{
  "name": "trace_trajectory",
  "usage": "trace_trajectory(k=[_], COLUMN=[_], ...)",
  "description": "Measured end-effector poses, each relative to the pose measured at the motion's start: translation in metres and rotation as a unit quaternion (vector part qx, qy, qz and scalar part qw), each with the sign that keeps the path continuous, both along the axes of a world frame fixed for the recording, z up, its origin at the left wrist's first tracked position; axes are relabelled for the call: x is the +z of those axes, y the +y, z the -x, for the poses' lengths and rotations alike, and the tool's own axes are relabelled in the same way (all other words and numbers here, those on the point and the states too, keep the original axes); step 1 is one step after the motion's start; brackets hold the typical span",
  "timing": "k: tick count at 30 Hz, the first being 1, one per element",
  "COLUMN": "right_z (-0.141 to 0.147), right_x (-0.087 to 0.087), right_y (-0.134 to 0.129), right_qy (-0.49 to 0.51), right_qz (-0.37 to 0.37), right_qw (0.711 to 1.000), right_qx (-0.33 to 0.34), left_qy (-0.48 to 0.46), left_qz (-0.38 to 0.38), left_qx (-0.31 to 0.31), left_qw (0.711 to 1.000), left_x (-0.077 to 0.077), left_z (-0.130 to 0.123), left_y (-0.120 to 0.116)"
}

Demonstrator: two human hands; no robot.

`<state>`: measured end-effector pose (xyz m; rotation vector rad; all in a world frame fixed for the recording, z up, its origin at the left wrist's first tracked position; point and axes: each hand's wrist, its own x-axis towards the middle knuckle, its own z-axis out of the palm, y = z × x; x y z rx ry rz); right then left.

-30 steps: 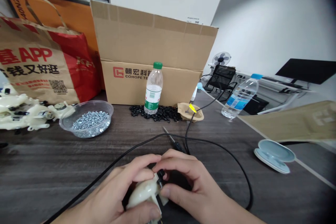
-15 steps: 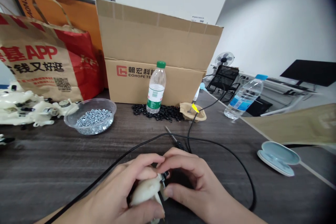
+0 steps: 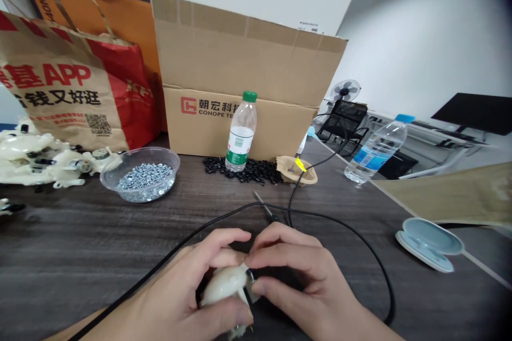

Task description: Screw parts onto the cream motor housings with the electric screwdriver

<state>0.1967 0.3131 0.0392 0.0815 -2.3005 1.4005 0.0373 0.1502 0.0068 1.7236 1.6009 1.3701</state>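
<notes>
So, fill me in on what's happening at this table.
A person's left hand holds a cream plastic part, while the right hand is at a small dark piece at its edge, mostly hidden. A screwdriver lies on the table beyond them. Farther back, small metal pieces sit in a clear bowl, and black parts lie around a bottle.

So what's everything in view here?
Table: one, dark, foreground
Plastic part: one, cream, bottom centre
Loose parts: several, cream and black, left
Bowl: one, clear, left
Screws: many, silvery, in bowl
Paper bag: one, brown-red, back left
Carton: one, brown, back centre
Green-capped bottle: one, clear, before carton
Small pieces: many, black, beside that bottle
Tray: one, beige, right of them
Screwdriver: one, black handle, centre
Cable: one, black, foreground
Blue-capped bottle: one, clear, right
Open case: one, pale blue, right
Chair: one, black, background
Monitor: one, black, background
Left hand: one, bare, holding plastic part
Right hand: one, bare, at plastic part
</notes>
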Motion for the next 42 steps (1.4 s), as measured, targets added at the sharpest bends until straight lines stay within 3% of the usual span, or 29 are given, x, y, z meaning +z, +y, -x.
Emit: trace_trajectory(k=[11, 16, 25, 33, 42], right_z=[0.001, 0.001, 0.001, 0.001, 0.0], right_x=[0.0, 0.005, 0.012, 0.013, 0.006], right_y=[0.001, 0.0, -0.001, -0.006, -0.001], right_qy=[-0.065, -0.075, -0.09, -0.068, -0.063], right_qz=[0.121, 0.107, 0.081, 0.02, 0.012], right_qw=[0.99, 0.991, 0.992, 0.997, 0.998], right_qx=[0.016, 0.036, 0.03, 0.012, 0.022], left_qy=[0.108, 0.12, 0.062, 0.05, 0.09], left_qz=[-0.031, -0.005, 0.005, -0.03, -0.053], left_qx=[-0.009, -0.005, -0.02, -0.029, 0.035], left_qw=[0.994, 0.993, 0.998, 0.998, 0.994], left_x=[0.006, 0.007, 0.008, 0.003, 0.004], left_z=[0.002, 0.002, 0.0, 0.0, -0.002], left_y=[0.001, -0.001, 0.003, 0.001, -0.004])
